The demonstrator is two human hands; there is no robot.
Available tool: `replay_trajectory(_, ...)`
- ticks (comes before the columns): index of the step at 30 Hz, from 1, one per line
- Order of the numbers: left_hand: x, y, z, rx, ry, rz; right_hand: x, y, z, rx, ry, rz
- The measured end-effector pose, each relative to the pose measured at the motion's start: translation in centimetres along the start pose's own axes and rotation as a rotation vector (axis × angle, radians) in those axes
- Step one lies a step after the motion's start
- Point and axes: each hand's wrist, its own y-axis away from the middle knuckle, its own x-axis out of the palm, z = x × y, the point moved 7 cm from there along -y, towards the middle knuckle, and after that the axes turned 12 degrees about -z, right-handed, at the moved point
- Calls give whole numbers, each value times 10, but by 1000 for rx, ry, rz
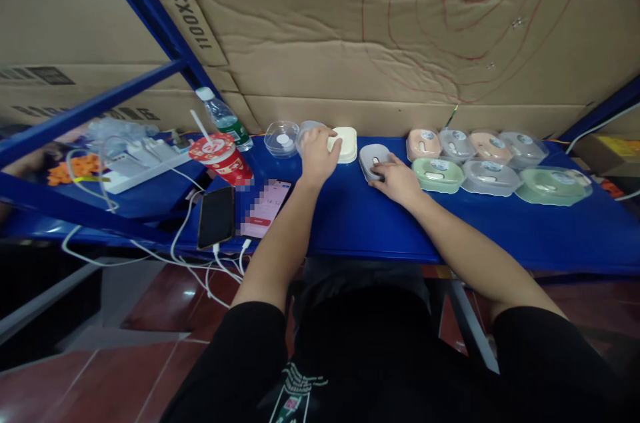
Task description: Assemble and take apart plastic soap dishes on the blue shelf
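Note:
My left hand (pixel 320 153) reaches over the left part of the row, thumb and fingers apart. It lies between a translucent container (pixel 309 127), which it partly hides, and a cream container (pixel 347 147), whose left side its thumb overlaps. Whether it touches either is unclear. My right hand (pixel 398 180) grips the near right side of a grey lidded container (pixel 374 155), fingers on the lid and thumb at the near edge. A clear round container (pixel 281 142) with white discs inside stands farther left.
Several peach, grey and green containers (pixel 437 173) stand at the right. At the left are a red cup (pixel 225 163) with a straw, a bottle (pixel 227 121), two phones (pixel 217 217) and a power strip (pixel 145 169) with cables. Cardboard (pixel 310 23) rises behind the blue table (pixel 370 226).

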Motion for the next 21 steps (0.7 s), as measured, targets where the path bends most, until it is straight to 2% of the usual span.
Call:
replay_trajectory(4, 14, 11, -24, 143, 96, 95, -7, -2, -7, 110, -123, -125)
replay_trajectory(8, 17, 19, -37, 172, 188, 136, -21, -3, -16, 245, -441, -368)
replay_trajectory(10, 21, 24, -45, 178, 265, 201, -25, -3, -20, 287, -601, -469)
replay_trajectory(14, 33, 40, -69, 223, 445, 341, -24, -2, -19, 336, -830, -540)
replay_trajectory(17, 37, 45, -78, 193, 511, 288, -24, -1, -13, 340, -942, -560)
replay_trajectory(21, 34, 42, -78, 181, 544, 199, -30, 0, -18, 365, -951, -665)
